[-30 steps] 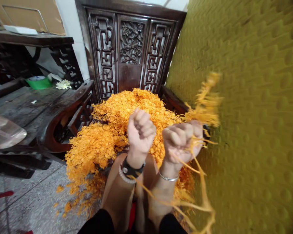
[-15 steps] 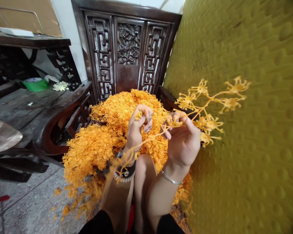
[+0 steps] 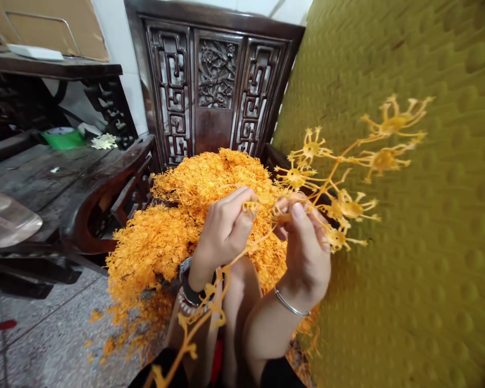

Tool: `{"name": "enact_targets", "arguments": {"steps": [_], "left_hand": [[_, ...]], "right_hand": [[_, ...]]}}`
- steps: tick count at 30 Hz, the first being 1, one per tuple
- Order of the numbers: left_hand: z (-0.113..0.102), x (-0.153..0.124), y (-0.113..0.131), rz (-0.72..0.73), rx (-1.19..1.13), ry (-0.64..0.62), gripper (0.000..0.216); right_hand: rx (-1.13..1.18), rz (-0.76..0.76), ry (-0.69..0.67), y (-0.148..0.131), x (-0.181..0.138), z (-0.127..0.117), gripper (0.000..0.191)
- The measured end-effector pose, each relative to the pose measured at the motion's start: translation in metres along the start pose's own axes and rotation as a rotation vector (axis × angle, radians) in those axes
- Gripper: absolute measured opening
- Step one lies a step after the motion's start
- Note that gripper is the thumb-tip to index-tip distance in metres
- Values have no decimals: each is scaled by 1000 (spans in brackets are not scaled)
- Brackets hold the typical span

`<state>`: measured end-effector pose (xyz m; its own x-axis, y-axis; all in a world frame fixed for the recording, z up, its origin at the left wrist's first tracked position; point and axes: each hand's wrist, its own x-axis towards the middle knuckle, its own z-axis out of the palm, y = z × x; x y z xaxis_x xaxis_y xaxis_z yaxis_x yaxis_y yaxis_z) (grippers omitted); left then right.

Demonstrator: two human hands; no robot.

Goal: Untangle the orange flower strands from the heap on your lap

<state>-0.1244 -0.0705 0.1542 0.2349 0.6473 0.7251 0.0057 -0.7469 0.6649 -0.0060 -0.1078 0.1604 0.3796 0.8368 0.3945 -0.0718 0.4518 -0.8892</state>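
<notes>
Orange plastic sprig (image 3: pixel 339 178) pinched at its stem by right hand (image 3: pixel 307 248); left hand (image 3: pixel 224 226) pinches 1 small piece, above orange pile (image 3: pixel 173 226).

Dark carved wooden chair (image 3: pixel 214 81) with fretwork back panels sits against a white wall (image 3: pixel 113 48), speckled grey terrazzo floor (image 3: pixel 44 334) below, a worn dark wood table (image 3: pixel 44 172) on the left, big bumpy mustard-yellow panel (image 3: pixel 408 242) filling the right side

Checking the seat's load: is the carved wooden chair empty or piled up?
Piled up: orange plastic flower sprigs heap over the carved wooden chair seat.
</notes>
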Motion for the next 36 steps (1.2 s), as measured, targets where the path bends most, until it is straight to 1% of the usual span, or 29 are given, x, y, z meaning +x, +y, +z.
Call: {"name": "enact_targets", "arguments": {"steps": [2, 4, 6, 9, 10, 11, 14, 15, 16, 17, 19, 21, 23, 25, 27, 29, 31, 32, 34, 36], "left_hand": [[-2, 1, 1, -74, 126, -97, 12], [-3, 1, 2, -114, 175, -151, 10], [-4, 0, 3, -130, 168, -184, 8], [-1, -1, 4, -126, 78, -211, 14], [2, -1, 4, -117, 29, -192, 17], [5, -1, 4, -106, -27, -143, 22], [15, -1, 6, -94, -195, 103, 35], [18, -1, 7, -98, -234, 171, 36], [20, -1, 7, -103, -264, 213, 33], [21, -2, 8, -102, -288, 219, 27], [21, -2, 8, -57, -322, 160, 16], [19, -1, 6, 52, -299, 87, 15], [16, -1, 3, 166, -198, 61, 14], [14, 0, 2, 203, -94, 64, 10], [13, 0, 2, 140, -46, 57, 8], [14, 1, 3, 18, 0, 37, 18], [14, 1, 4, -81, 53, -18, 25], [15, 2, 4, -102, 70, -51, 26], [17, 2, 3, -87, 79, -89, 23], [20, 2, 3, -30, 71, -75, 18]], "right_hand": [[-80, -6, -4, 1, 1, 3, 16], [-170, -20, -41, 3, 5, 4, 16], [-217, -27, -81, 6, 8, 3, 19], [-154, 22, -120, 8, 12, 0, 26], [-113, 42, -134, 9, 13, -1, 28], [-61, 62, -149, 8, 13, -1, 29], [94, 112, -191, 5, 14, -1, 34], [129, 129, -199, 4, 14, -1, 38], [149, 141, -199, 3, 13, -2, 39], [152, 143, -188, 3, 13, -2, 37], [126, 120, -131, 3, 12, -4, 23], [73, 89, -77, 6, 11, -7, 13], [14, 53, -58, 8, 10, -9, 11], [-28, 14, -53, 9, 9, -10, 11], [-44, -4, -48, 9, 9, -8, 13], [-41, 1, -47, 9, 9, -7, 15], [-35, 13, -46, 9, 9, -8, 18], [-39, 19, -44, 9, 9, -8, 19], [-45, 36, -20, 9, 9, -9, 19], [-22, 46, 32, 9, 8, -7, 17]]}}
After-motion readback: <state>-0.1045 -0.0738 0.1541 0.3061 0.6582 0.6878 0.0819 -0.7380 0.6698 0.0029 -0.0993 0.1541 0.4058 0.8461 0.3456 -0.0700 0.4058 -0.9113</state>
